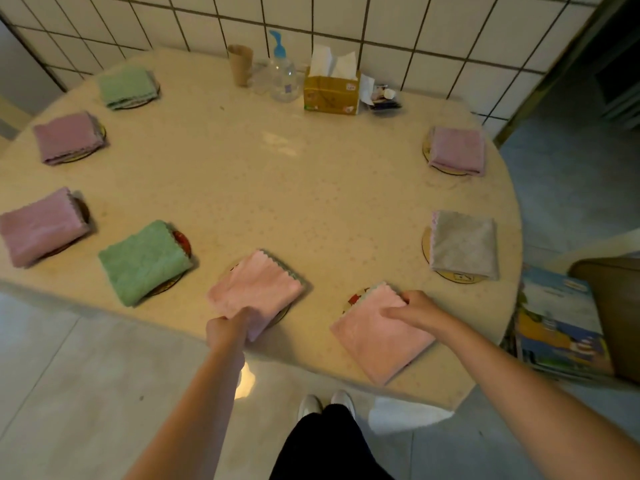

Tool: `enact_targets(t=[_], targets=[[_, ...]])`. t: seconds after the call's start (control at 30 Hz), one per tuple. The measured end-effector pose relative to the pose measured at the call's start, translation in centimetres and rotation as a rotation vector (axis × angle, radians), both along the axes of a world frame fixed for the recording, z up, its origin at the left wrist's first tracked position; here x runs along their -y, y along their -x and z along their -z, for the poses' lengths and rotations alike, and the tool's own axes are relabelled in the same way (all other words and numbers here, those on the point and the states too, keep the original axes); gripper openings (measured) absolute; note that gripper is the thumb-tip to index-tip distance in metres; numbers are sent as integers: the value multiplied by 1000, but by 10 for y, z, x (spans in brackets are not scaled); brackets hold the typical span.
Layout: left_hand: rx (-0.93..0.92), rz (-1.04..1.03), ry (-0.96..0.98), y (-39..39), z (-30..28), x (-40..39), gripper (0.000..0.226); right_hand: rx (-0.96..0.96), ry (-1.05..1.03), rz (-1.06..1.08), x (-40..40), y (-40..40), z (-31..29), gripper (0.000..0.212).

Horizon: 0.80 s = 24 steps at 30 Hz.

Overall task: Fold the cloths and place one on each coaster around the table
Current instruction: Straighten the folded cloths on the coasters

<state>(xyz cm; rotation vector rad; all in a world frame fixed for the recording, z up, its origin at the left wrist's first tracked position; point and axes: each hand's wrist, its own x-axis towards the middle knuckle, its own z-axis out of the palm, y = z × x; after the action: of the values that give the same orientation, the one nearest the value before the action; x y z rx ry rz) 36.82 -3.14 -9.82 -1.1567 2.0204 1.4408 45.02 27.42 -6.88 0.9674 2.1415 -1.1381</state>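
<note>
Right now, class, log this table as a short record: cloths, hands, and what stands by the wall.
folded cloths on coasters: eight around the table
colours: two green, three mauve, two pink, one grey
left hand: grips the near corner of the left pink cloth
right hand: rests on the right pink cloth, fingers curled at its edge
right pink cloth position: partly off its coaster, reaching the table edge
by the wall: tissue box, pump bottle, paper cup

We note dim, warm lighting, faint glare on the table [277, 143], soft blur and wide-angle edge bending
</note>
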Motion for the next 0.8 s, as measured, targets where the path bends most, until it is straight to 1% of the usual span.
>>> enact_targets(t=[0.07,0.13,0.23,0.33,0.4,0.47,0.5,0.53,0.57,0.67,0.7,0.8], targets=[[-3,-23,-61,6,-3,-1,44,-16,43,31,1,-4,1,46],[-30,-53,-96,13,0,3,37,-16,79,71,-1,-9,1,48],[-106,-17,-183,22,-1,8,15,-31,222,202,-1,-17,-3,40],[-170,1,-344,30,-7,12,21,-126,461,450,5,-25,-7,29],[-197,75,-440,34,-15,11,21,-177,600,594,12,-29,-6,27],[-197,166,-490,40,-22,11,16,-181,728,689,19,-36,-1,23],[-183,219,-489,43,-23,13,15,-176,756,722,22,-41,4,22],[-166,273,-460,47,-22,16,17,-171,757,744,24,-46,12,23],[-140,349,-379,50,-16,20,22,-167,732,759,26,-52,20,26],[-104,623,61,57,-6,28,31,-175,635,752,25,-65,36,37],[-108,665,120,58,-5,29,32,-194,618,739,25,-66,38,38],[-176,739,73,63,-11,28,19,-257,557,665,21,-64,34,40]])
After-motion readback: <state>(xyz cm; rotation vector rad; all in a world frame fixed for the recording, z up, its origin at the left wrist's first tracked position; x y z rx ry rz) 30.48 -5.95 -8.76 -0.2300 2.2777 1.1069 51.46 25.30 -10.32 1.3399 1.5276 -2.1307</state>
